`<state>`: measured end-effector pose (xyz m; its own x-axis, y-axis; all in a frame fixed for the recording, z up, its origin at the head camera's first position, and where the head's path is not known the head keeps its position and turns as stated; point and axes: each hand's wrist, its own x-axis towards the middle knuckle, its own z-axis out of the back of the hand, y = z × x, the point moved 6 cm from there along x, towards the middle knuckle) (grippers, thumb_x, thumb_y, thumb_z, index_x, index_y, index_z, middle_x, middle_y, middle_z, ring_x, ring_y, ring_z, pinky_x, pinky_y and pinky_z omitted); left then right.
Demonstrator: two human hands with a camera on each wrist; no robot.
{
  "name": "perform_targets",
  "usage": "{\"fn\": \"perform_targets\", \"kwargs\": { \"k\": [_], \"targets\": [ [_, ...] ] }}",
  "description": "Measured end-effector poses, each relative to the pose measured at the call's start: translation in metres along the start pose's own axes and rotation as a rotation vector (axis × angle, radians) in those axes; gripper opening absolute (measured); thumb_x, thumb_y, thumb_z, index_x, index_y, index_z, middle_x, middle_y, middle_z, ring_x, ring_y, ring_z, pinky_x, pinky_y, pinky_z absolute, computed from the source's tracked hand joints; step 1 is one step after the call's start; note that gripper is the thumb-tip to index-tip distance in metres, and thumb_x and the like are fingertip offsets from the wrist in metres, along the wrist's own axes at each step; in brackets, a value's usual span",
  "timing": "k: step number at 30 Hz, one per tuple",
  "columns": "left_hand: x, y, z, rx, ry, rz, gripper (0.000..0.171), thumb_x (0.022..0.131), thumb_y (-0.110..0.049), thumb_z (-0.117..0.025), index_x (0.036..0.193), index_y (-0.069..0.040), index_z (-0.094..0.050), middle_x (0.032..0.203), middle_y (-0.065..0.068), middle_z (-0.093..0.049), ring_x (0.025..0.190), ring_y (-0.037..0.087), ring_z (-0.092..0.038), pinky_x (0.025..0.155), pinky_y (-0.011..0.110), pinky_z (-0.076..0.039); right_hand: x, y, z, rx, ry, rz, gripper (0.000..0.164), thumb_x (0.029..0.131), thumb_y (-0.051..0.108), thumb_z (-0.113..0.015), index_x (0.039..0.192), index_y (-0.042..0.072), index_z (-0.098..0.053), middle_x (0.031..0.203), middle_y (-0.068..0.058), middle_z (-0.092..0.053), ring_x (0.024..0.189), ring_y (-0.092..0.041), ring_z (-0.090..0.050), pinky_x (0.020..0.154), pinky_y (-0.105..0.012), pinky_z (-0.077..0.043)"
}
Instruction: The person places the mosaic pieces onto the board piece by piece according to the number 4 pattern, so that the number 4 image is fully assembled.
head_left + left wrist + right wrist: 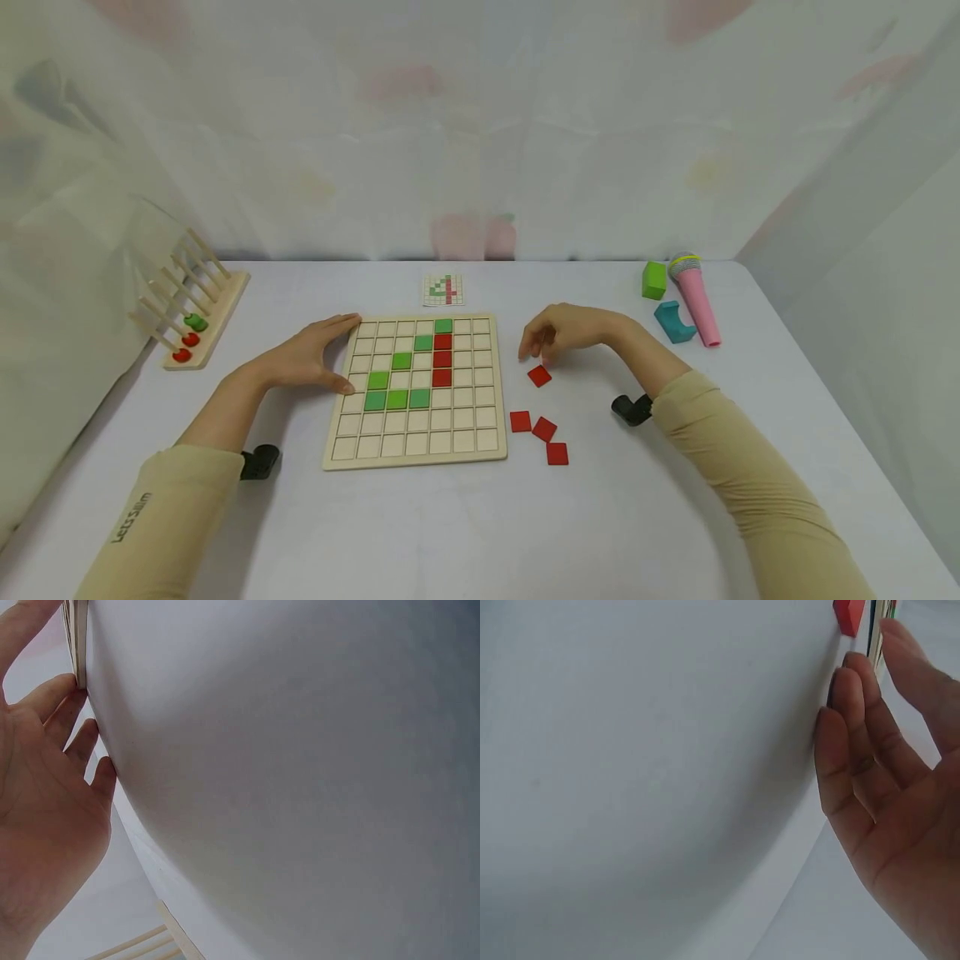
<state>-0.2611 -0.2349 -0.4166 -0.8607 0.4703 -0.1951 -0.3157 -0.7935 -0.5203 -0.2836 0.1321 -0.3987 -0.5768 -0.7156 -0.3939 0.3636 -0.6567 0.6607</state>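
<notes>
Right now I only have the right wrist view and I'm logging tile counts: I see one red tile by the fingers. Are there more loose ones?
Observer: Yes. Besides that red tile under the right hand, three more red tiles lie nearer the person.
Operator: What is the left hand doing?
Observer: The left hand rests against the left edge of the wooden grid board.
Operator: Any reds placed?
Observer: A column of red squares sits beside a green diagonal.
</notes>
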Motion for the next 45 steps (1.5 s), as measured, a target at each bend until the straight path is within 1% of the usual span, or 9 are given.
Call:
{"fn": "perform_targets", "kwargs": {
  "k": [3, 8, 13, 23, 30, 40, 45],
  "targets": [
    [0.000, 0.000, 0.000, 0.003, -0.001, -0.007, 0.120, 0.065, -0.040, -0.089, 0.156, 0.001, -0.023, 0.163, 0.025, -0.022, 0.151, 0.050, -0.014, 0.120, 0.069, -0.014, -0.002, -0.005, -0.002, 0.035, 0.034, -0.004, 0.037, 0.079, -0.005, -0.067, 0.106, 0.018, -0.075, 0.099, -0.003, -0.069, 0.093, -0.017, -0.060, 0.084, -0.029, -0.051],
    [0.001, 0.000, 0.000, 0.005, -0.003, -0.011, 0.119, 0.065, -0.040, -0.088, 0.156, 0.001, -0.023, 0.163, 0.025, -0.022, 0.151, 0.050, -0.014, 0.119, 0.069, -0.015, -0.003, -0.009, -0.006, 0.045, 0.063, -0.009, 0.040, 0.075, -0.001, -0.076, 0.107, 0.023, -0.075, 0.104, -0.003, -0.065, 0.096, -0.019, -0.056, 0.084, -0.029, -0.049],
    [0.000, 0.000, 0.000, 0.004, -0.002, -0.005, 0.119, 0.065, -0.040, -0.088, 0.156, 0.001, -0.023, 0.163, 0.024, -0.022, 0.151, 0.051, -0.014, 0.119, 0.070, -0.014, -0.003, -0.009, -0.010, 0.032, 0.068, 0.003, 0.040, 0.075, 0.002, -0.078, 0.108, 0.025, -0.076, 0.108, -0.002, -0.062, 0.099, -0.019, -0.053, 0.086, -0.029, -0.046],
    [-0.001, -0.001, 0.000, -0.005, 0.003, -0.007, 0.119, 0.065, -0.039, -0.089, 0.156, 0.001, -0.022, 0.163, 0.025, -0.022, 0.151, 0.051, -0.013, 0.119, 0.070, -0.014, -0.002, -0.009, -0.014, -0.004, 0.071, 0.023, 0.039, 0.077, 0.005, -0.079, 0.109, 0.028, -0.075, 0.107, -0.003, -0.058, 0.101, -0.019, -0.051, 0.085, -0.028, -0.046],
    [-0.001, -0.001, 0.000, -0.012, 0.003, -0.002, 0.119, 0.065, -0.038, -0.088, 0.156, 0.001, -0.022, 0.163, 0.025, -0.021, 0.151, 0.051, -0.013, 0.120, 0.069, -0.013, -0.001, -0.009, -0.016, -0.003, 0.062, 0.031, 0.035, 0.077, 0.006, -0.079, 0.106, 0.026, -0.076, 0.103, -0.003, -0.057, 0.100, -0.019, -0.051, 0.084, -0.028, -0.046],
    [-0.002, -0.001, -0.001, -0.014, 0.005, 0.013, 0.119, 0.065, -0.038, -0.088, 0.156, 0.000, -0.022, 0.163, 0.024, -0.021, 0.151, 0.050, -0.013, 0.119, 0.070, -0.013, 0.000, -0.011, -0.017, -0.025, 0.046, 0.016, 0.032, 0.078, 0.008, -0.081, 0.103, 0.028, -0.075, 0.100, -0.002, -0.056, 0.098, -0.019, -0.051, 0.084, -0.028, -0.046],
    [-0.002, -0.001, -0.001, -0.009, 0.002, 0.007, 0.119, 0.065, -0.038, -0.088, 0.156, 0.000, -0.022, 0.163, 0.024, -0.021, 0.151, 0.050, -0.013, 0.119, 0.069, -0.014, -0.002, -0.009, -0.017, -0.029, 0.043, 0.019, 0.031, 0.078, 0.007, -0.080, 0.102, 0.026, -0.074, 0.100, -0.002, -0.056, 0.098, -0.019, -0.052, 0.084, -0.029, -0.047]
  ]
}}
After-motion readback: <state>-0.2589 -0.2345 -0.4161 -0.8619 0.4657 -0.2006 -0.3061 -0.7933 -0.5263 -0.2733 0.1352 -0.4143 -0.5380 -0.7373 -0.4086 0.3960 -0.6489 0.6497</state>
